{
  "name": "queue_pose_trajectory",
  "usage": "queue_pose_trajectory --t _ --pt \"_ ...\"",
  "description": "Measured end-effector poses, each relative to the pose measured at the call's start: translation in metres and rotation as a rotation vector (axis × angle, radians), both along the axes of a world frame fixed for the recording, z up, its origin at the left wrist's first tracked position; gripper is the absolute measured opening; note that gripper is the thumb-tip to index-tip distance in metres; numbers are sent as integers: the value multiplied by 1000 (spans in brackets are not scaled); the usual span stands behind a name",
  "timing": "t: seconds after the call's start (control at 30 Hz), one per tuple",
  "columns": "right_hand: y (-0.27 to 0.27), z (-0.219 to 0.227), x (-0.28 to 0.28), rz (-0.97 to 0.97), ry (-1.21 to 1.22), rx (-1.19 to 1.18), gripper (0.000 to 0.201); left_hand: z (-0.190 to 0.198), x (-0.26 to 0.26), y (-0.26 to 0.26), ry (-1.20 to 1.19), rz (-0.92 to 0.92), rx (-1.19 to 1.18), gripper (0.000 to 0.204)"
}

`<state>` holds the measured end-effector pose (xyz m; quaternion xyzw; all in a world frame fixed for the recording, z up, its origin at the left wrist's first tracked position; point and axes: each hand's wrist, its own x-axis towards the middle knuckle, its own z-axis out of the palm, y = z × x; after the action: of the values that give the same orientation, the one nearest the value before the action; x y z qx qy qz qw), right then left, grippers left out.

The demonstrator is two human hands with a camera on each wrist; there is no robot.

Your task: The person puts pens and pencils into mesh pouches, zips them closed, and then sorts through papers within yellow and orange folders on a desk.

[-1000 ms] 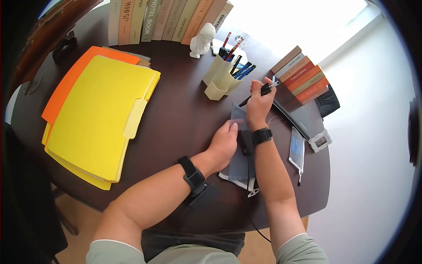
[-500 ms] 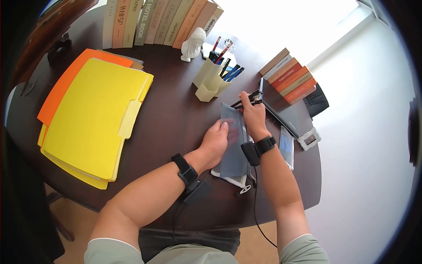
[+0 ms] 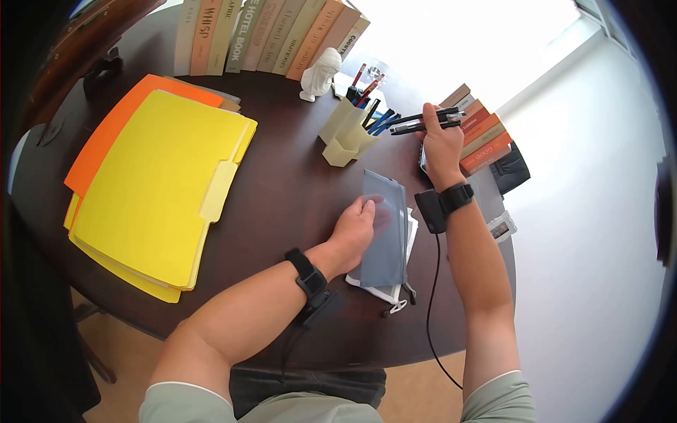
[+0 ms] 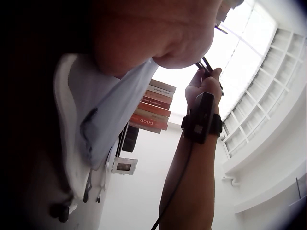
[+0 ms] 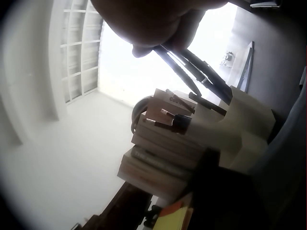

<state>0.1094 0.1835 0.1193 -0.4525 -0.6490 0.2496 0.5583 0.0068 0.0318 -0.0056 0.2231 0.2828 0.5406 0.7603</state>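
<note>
My left hand (image 3: 355, 229) holds a translucent grey-blue zip pouch (image 3: 388, 250) by its left side, thumb in front and the fingers showing faintly through the material. Beneath the pouch lies a white-edged pouch (image 3: 381, 291) with a looped zip pull. Up and to the right, my right hand (image 3: 443, 151) grips several black pens (image 3: 427, 121), raised off the table near a cream pen holder (image 3: 338, 144). Pens and pencils stand in that holder. From the right wrist view, the gripped pens (image 5: 192, 72) overlap the holder (image 5: 249, 115).
Yellow folders (image 3: 159, 190) over an orange one (image 3: 106, 148) cover the table's left. A row of books (image 3: 271, 39) and a white bust (image 3: 321, 74) stand at the back. Stacked books (image 3: 486, 137) and a small picture frame (image 3: 502, 227) are at the right, partly behind my arm.
My right hand has moved away from the grey-blue pouch, up and to the right, carrying the pens. The left hand stays on the pouch, which now shows more fully.
</note>
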Motion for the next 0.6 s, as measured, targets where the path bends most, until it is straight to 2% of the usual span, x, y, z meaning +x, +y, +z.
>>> queue_pose_trajectory --t 0.23,0.6 --pt "15 -11 -14 -11 -148 -51 34 -1 0 0 2 -5 -2 39" --pt "23 -10 -24 -24 -184 -109 39 -3 0 1 18 -7 14 39"
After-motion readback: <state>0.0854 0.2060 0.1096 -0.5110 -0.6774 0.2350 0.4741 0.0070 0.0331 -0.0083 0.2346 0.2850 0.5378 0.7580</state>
